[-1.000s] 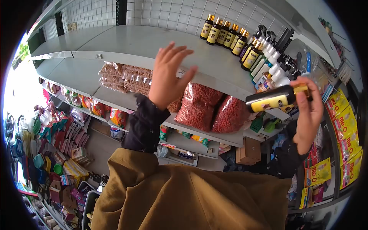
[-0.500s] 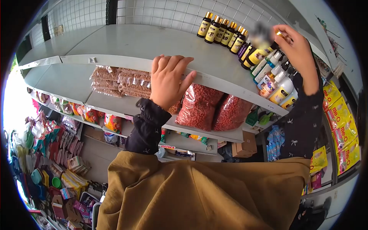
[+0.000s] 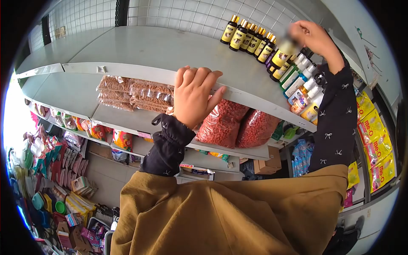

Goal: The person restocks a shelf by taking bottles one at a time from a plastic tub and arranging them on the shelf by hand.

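My right hand [image 3: 315, 39] is closed in a pinch at the top of a dark bottle with a yellow label [image 3: 280, 58], at the right end of the shelf. A blurred patch covers the bottle's cap and the fingertips. Just left stand several similar dark bottles with gold caps [image 3: 238, 37], upright in a row. Below the held bottle, pump and spray bottles [image 3: 301, 91] crowd the shelf. My left hand [image 3: 196, 97] hooks its fingers over the front shelf edge [image 3: 140, 69], thumb out to the side, its fingertips partly hidden.
Under the top shelf lie bags of red pellets [image 3: 223, 123] and packs of brown pellets [image 3: 115, 92]. Yellow pouches [image 3: 376, 140] hang at right. A wire grid [image 3: 170, 16] backs the shelf. A cardboard box [image 3: 267, 163] and piled goods [image 3: 63, 187] sit lower down.
My right hand has moved up and left, and the yellow-labelled bottle now stands more upright beside the row. My left hand stays on the shelf edge; the view has shifted slightly.
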Available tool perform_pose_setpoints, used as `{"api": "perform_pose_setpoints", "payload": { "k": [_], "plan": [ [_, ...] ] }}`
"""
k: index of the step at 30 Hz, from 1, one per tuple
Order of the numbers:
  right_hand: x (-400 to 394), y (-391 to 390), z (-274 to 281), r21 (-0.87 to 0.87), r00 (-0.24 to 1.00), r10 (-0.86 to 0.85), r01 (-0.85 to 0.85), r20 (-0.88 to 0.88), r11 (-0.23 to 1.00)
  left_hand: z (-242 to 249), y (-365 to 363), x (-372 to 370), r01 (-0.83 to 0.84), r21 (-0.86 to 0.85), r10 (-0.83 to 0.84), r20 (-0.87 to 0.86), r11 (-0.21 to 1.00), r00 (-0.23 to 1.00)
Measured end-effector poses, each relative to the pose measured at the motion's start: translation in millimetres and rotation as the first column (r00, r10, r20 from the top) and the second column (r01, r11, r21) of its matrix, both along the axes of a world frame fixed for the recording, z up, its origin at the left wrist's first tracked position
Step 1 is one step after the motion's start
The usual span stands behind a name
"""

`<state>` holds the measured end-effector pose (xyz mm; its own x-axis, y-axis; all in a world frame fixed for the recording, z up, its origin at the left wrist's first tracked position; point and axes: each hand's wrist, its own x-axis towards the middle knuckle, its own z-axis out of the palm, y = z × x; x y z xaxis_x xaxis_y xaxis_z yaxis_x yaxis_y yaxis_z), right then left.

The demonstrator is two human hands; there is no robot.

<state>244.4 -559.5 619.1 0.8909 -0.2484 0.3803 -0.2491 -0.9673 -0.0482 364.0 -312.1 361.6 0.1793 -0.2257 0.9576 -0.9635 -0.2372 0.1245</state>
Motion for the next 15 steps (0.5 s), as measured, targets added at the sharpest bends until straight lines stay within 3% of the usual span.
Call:
{"api": "perform_pose_setpoints", "payload": {
  "k": [10,15],
  "plan": [
    [28.4,-60.7,23.8,0.011,1.000,-0.023,0.023,-0.006,1.000,-2.6,-3.9,2.5,-0.009,-0.017,0.009,0.017,1.000,1.000],
    [44.8,-67.3,27.4,-0.064,0.998,-0.059,0.059,0.000,0.996,-4.4,-3.9,3.9,0.007,-0.032,-0.007,0.013,0.999,1.000]
  ]
}}
